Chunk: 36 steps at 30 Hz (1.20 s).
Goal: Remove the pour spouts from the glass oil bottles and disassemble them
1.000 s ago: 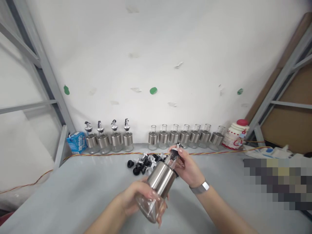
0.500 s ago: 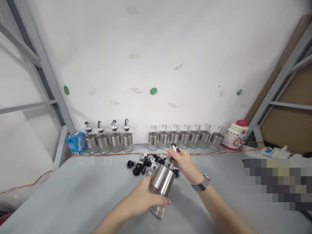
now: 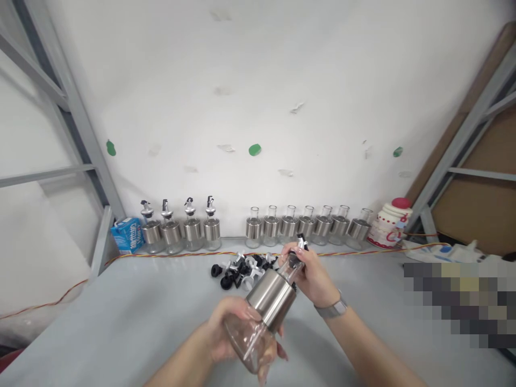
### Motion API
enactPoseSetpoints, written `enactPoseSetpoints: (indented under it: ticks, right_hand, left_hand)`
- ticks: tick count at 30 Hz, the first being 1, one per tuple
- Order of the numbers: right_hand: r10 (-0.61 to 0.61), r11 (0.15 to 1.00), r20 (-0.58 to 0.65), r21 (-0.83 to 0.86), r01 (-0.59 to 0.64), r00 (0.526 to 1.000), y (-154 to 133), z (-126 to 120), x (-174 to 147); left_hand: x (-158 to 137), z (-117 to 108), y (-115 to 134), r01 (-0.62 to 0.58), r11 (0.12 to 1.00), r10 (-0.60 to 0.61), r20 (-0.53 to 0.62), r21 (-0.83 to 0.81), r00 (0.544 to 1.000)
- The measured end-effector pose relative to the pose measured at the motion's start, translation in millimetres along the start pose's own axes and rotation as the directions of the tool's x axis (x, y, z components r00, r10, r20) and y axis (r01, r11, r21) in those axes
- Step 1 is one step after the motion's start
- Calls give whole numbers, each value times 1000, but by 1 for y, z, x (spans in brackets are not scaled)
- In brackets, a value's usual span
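A glass oil bottle with a steel sleeve (image 3: 272, 296) is held tilted, its neck up to the right. My left hand (image 3: 230, 325) wraps around the clear lower part from below. At the neck, my right hand (image 3: 313, 273) grips a black and silver pour spout (image 3: 297, 255) that sits in the mouth; how deep it sits I cannot tell. Behind the bottle lies a pile of loose spouts and black stoppers (image 3: 242, 270), partly hidden by the bottle and my right hand.
Against the wall stand several bottles with spouts (image 3: 192, 231) on the left and several open-necked bottles (image 3: 289, 228) to their right. A blue carton (image 3: 127, 236) and a white jar with a red lid (image 3: 389, 226) flank them. A twisted cable (image 3: 169, 255) crosses the grey table (image 3: 133, 306).
The bottle has tilted further to the right and its base has swung toward the left. My right hand has shifted right with the spout, and my left hand now cups the lower glass.
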State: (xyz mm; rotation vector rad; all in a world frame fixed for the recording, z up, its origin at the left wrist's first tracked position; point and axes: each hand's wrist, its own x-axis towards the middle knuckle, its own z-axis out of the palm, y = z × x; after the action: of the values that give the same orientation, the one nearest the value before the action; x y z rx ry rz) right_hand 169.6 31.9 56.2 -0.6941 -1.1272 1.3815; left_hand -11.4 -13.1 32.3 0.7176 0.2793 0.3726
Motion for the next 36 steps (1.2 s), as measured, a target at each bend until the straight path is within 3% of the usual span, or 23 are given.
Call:
enactPoseSetpoints:
  ticks: [3, 7, 13, 15, 17, 19, 21, 26, 28, 30, 33, 36]
  right_hand:
    - [-61, 998, -21, 13, 62, 998, 0, -1, 1]
    - [-88, 996, -181, -46, 81, 980, 4, -1, 6]
    - [-187, 971, -271, -196, 136, 944, 10, -2, 5]
    - [-276, 936, -304, -299, 184, 912, 8, -4, 3]
    - [-350, 896, -319, -388, 215, 881, 7, -5, 2]
    - [-350, 897, -330, -386, 213, 877, 6, -6, 2]
    - [-286, 936, -337, -298, 186, 897, 7, -4, 3]
    - [-123, 992, -183, -36, 118, 975, 2, -3, 6]
    - [-136, 988, -151, 57, 146, 979, -3, -8, 9]
    - [-188, 971, -208, 110, 214, 960, -8, -15, 14]
    - [-177, 984, -282, -31, 175, 943, -12, -20, 18]
    - [-126, 927, -192, -373, 47, 973, -7, -11, 14]
  left_hand:
    - [3, 2, -3, -13, 996, 18, 53, -93, 998]
    - [6, -1, -5, -152, 981, 159, 51, -120, 986]
    - [1, -7, 1, -14, 1000, 16, 70, -21, 997]
    - [1, -1, 0, -48, 996, 50, -22, 70, 998]
    - [2, 9, -3, -79, 976, 119, -191, 204, 974]
    - [5, 17, -5, -59, 950, 171, -353, 306, 920]
    - [5, 19, -5, -44, 943, 177, -388, 329, 905]
    - [-1, 8, -2, -92, 972, 120, -121, 217, 985]
    - [-2, 5, -4, -96, 976, 103, -29, 194, 994]
    - [0, 5, -8, -133, 971, 139, -17, 196, 990]
    - [5, 7, -9, -295, 944, 311, -94, 149, 946]
    - [4, 5, -1, -478, 877, 479, -197, 56, 856]
